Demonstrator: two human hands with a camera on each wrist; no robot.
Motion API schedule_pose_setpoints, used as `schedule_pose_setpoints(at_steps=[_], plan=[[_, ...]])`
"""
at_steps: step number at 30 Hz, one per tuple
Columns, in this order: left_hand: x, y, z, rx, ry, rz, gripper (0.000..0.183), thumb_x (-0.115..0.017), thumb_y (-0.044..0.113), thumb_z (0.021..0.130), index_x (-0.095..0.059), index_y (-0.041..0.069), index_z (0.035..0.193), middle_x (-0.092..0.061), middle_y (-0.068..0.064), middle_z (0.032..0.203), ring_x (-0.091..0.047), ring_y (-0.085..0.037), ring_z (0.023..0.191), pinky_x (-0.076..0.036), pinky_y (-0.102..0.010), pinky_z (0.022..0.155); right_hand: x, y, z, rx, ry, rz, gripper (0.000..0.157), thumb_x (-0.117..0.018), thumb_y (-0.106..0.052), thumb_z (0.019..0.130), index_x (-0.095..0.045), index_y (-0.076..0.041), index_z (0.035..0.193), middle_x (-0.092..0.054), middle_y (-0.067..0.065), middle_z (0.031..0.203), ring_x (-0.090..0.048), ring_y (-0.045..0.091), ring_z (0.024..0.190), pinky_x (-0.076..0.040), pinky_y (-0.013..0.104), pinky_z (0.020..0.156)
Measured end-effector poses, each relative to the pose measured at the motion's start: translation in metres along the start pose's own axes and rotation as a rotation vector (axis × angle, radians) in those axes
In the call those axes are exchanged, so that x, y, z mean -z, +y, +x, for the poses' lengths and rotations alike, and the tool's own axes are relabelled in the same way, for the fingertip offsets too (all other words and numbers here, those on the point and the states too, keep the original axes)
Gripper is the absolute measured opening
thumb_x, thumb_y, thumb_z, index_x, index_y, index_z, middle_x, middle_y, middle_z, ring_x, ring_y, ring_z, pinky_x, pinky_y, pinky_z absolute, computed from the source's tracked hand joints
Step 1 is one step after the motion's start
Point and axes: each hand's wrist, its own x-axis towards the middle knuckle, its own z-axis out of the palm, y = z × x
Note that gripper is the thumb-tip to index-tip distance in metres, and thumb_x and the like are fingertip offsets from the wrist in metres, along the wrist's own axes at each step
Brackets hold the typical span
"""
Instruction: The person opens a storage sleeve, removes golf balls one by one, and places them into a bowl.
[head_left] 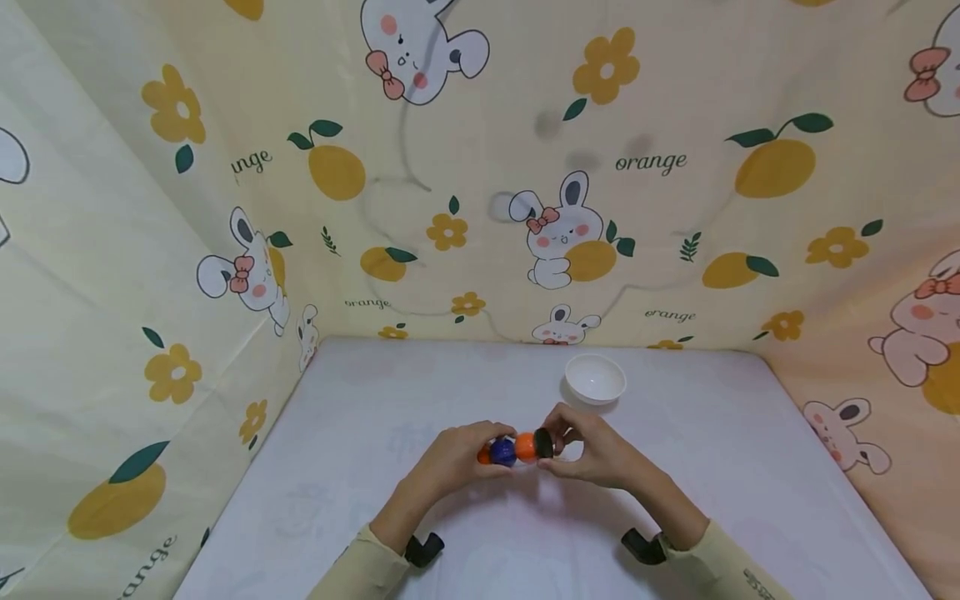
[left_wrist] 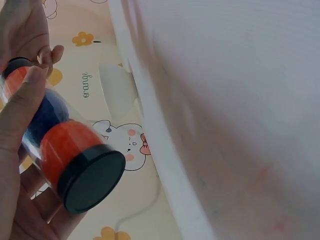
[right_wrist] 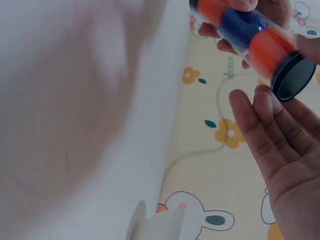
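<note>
Left hand (head_left: 459, 452) gripping clear cylinder (left_wrist: 70, 145), flat black cap (left_wrist: 94, 179)

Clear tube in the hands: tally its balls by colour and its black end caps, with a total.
Orange balls: 2
Blue balls: 1
Black end caps: 2
Total: 5
</note>
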Motion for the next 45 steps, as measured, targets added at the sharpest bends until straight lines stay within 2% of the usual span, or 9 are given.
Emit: schedule_pose_setpoints(at_steps=[5,12,16,19,26,31,35,45], plan=[[0.000,0.002,-0.001,0.012,-0.005,-0.011,0.056,-0.088,0.040,0.091,-0.069,0.022,0.139,-0.075,0.002,0.130,-0.072,-0.011,0.112,-0.060,-0.035,0.098,-0.003,0.000,0.000,-0.034,0.012,0.024,0.031,-0.088,-0.018,0.092,-0.064,-0.017,0.111,-0.068,-0.001,0.091,-0.065,0.021,0.074,-0.059,0.029,0.066],[0.002,0.001,0.000,-0.013,-0.034,-0.122,0.054,-0.088,0.034,0.092,-0.068,0.020,0.140,-0.074,0.002,0.133,-0.070,-0.011,0.117,-0.058,-0.034,0.103,-0.002,-0.002,0.001,-0.083,0.010,0.074,0.033,-0.087,-0.006,0.085,-0.064,-0.017,0.106,-0.065,0.004,0.083,-0.063,0.020,0.074,-0.061,0.033,0.073],[0.005,-0.001,0.000,-0.010,-0.059,-0.142,0.053,-0.088,0.032,0.091,-0.068,0.019,0.138,-0.075,0.002,0.131,-0.070,-0.009,0.115,-0.058,-0.034,0.103,0.003,0.001,0.001,-0.082,-0.016,0.130,0.033,-0.086,-0.001,0.085,-0.065,-0.013,0.108,-0.067,0.003,0.089,-0.065,0.022,0.078,-0.062,0.034,0.078],[0.008,0.000,0.001,-0.010,-0.054,-0.153,0.053,-0.089,0.032,0.091,-0.068,0.018,0.138,-0.075,0.002,0.129,-0.069,-0.009,0.113,-0.058,-0.033,0.102,0.007,0.001,0.001,-0.081,-0.007,0.156,0.031,-0.086,-0.004,0.088,-0.066,-0.010,0.111,-0.067,0.004,0.095,-0.065,0.021,0.081,-0.062,0.034,0.079],[0.008,-0.003,0.000,0.022,-0.023,-0.144,0.055,-0.090,0.035,0.090,-0.068,0.019,0.138,-0.074,0.002,0.131,-0.069,-0.009,0.112,-0.058,-0.034,0.102,0.010,0.003,-0.005,-0.127,0.028,0.149,0.038,-0.084,-0.004,0.092,-0.063,-0.008,0.123,-0.066,0.005,0.104,-0.067,0.018,0.089,-0.061,0.031,0.086],[0.010,-0.005,0.000,0.037,-0.001,-0.129,0.055,-0.090,0.036,0.090,-0.068,0.020,0.138,-0.074,0.002,0.132,-0.070,-0.011,0.112,-0.058,-0.036,0.103,0.012,0.011,-0.013,-0.120,0.048,0.110,0.043,-0.083,-0.004,0.093,-0.062,-0.006,0.131,-0.067,0.007,0.115,-0.067,0.020,0.093,-0.060,0.032,0.088],[0.010,-0.007,0.001,0.041,0.008,-0.123,0.055,-0.091,0.035,0.089,-0.068,0.020,0.137,-0.074,0.002,0.131,-0.070,-0.011,0.112,-0.059,-0.036,0.102,0.015,0.018,-0.022,-0.172,0.022,0.086,0.045,-0.083,-0.009,0.094,-0.063,-0.003,0.134,-0.068,0.008,0.125,-0.066,0.018,0.100,-0.061,0.033,0.091],[0.009,-0.008,0.001,0.079,0.002,-0.101,0.056,-0.090,0.038,0.090,-0.068,0.019,0.137,-0.074,0.002,0.133,-0.070,-0.013,0.111,-0.060,-0.038,0.101,0.022,0.035,-0.042,-0.242,-0.103,0.116,0.044,-0.085,-0.013,0.095,-0.062,-0.004,0.131,-0.072,0.012,0.125,-0.070,0.022,0.104,-0.062,0.038,0.092]])
